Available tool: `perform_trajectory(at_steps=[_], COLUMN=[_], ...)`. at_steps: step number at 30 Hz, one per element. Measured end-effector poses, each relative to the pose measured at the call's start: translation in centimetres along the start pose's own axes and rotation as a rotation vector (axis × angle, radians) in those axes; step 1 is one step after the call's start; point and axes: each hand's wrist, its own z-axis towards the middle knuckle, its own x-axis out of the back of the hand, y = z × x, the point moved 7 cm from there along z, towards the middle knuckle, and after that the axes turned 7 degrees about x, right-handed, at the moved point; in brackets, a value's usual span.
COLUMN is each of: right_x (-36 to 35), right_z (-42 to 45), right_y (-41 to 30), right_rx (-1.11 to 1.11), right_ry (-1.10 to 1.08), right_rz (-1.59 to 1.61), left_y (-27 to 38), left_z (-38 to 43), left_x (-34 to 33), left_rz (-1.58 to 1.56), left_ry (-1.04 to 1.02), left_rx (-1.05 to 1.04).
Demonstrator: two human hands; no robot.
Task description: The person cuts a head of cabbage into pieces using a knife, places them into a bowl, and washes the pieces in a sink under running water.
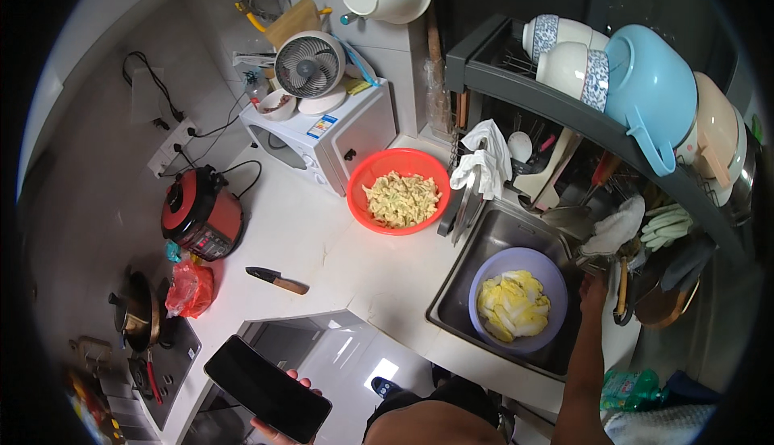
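My left hand (302, 384) holds a black smartphone (266, 390) with a dark screen, over the gap in front of the counter. On the right, my right hand (594, 291) reaches to the far right rim of the steel sink (502, 227), close by the faucet (589, 260). Its fingers are partly hidden, so its grip is unclear. Inside the sink sits a lavender basin (559, 282) with yellow-white cabbage leaves (514, 306). Left of the sink, a red-orange plastic bowl (357, 203) contains chopped pale yellow food (402, 199).
A kitchen knife (276, 280) lies on the counter (290, 221). Along the left stand a red electric pressure cooker (202, 215), a red plastic bag (189, 288) and a wok (139, 312). A fan (309, 65) tops the white microwave (363, 130). A dish rack (544, 106) overhangs the sink.
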Motion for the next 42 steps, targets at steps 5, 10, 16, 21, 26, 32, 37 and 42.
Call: perform_trajectory(at_steps=[5, 10, 16, 21, 26, 32, 37, 42], right_x=[-1.0, 0.9, 2.3, 1.5, 1.2, 1.4, -1.6, -11.3], right_z=[-0.9, 6.9, 10.1, 8.6, 6.3, 7.7, 3.3, -6.1], right_y=[3.4, 4.9, 1.9, 4.4, 0.5, 4.3, 5.7, 13.5], right_rx=[0.073, 0.581, 0.984, 0.639, 1.22, 0.432, 0.137, -0.579], right_ry=[-0.11, -0.217, -0.166, -0.108, -0.099, -0.035, 0.025, -0.172], right_rz=[0.027, -0.163, -0.482, -0.082, -0.616, 0.31, 0.166, 0.325], left_y=[-0.3, -0.1, -0.2, -0.1, 0.0, -0.4, -0.3, -0.7], left_z=[-0.2, -0.3, -1.1, -0.6, 0.3, 0.7, 1.0, 1.7], left_x=[-2.9, -3.5, -1.6, -2.1, -3.7, -3.5, -1.9, -2.4], left_rz=[-0.194, -0.13, -0.493, -0.101, -0.006, 0.05, 0.049, 0.059], left_ry=[-0.268, -0.331, -0.066, 0.042, 0.059, 0.064, 0.048, 0.02], left_rx=[0.043, 0.009, -0.025, -0.079, -0.059, -0.035, -0.029, -0.007])
